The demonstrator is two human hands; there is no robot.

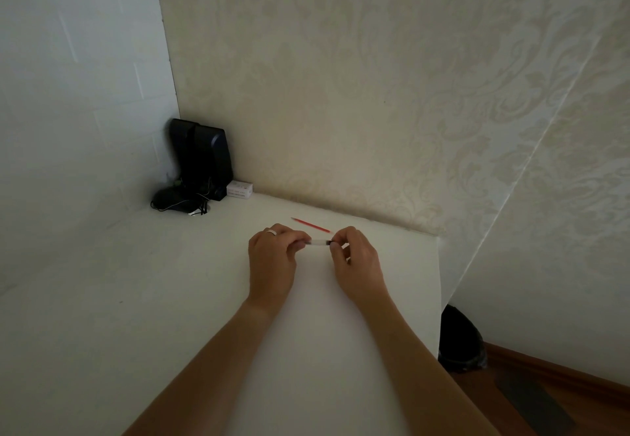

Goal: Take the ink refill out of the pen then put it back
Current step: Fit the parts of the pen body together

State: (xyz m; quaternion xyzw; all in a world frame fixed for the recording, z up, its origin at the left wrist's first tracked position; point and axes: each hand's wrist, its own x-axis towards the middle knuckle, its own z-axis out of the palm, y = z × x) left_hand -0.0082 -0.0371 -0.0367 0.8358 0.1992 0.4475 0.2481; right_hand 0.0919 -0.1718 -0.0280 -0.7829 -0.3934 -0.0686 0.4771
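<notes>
A person's left hand [271, 258] and right hand [354, 258] pinch opposite ends of a clear pen barrel [318, 243] above a white table [170, 299]. The red ink refill [312, 225] lies on the table just beyond, apparently removed; next, one hand must release the barrel and thread the refill back in.

Both hands over white table [136, 299]. Left hand [271, 258] and right hand [356, 258] each pinch one end of the clear pen barrel [318, 243], held level just above the surface. Ring on left hand. Red ink refill [312, 225] lies on table just beyond the hands, apart from the barrel. Black speaker [201, 159] and small white box [239, 190] in far corner.
</notes>
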